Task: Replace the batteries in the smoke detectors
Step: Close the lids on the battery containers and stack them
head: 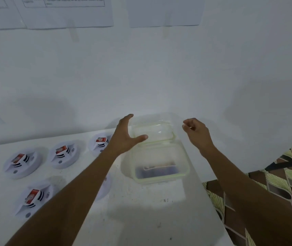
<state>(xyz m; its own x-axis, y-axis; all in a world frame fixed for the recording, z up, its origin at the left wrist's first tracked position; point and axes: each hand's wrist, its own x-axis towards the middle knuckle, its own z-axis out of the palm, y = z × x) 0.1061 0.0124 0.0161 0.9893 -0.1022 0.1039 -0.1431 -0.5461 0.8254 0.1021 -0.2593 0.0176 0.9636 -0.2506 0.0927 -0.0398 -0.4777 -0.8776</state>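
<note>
Several white round smoke detectors lie on the white table, each with a red battery in its open back: one at the far left (22,162), one beside it (64,154), one partly behind my left wrist (100,142), one nearer me (35,198). Another is mostly hidden under my left forearm. A clear plastic container (161,163) with dark batteries inside stands at the centre. Its clear lid (153,129) lies behind it. My left hand (125,135) hovers over the lid's left edge, fingers spread, holding nothing. My right hand (197,132) hangs right of the lid, fingers loosely curled.
A white wall rises right behind the table, with taped paper sheets (67,13) high up. The table's right edge (207,197) drops to a patterned brown and green floor (274,192).
</note>
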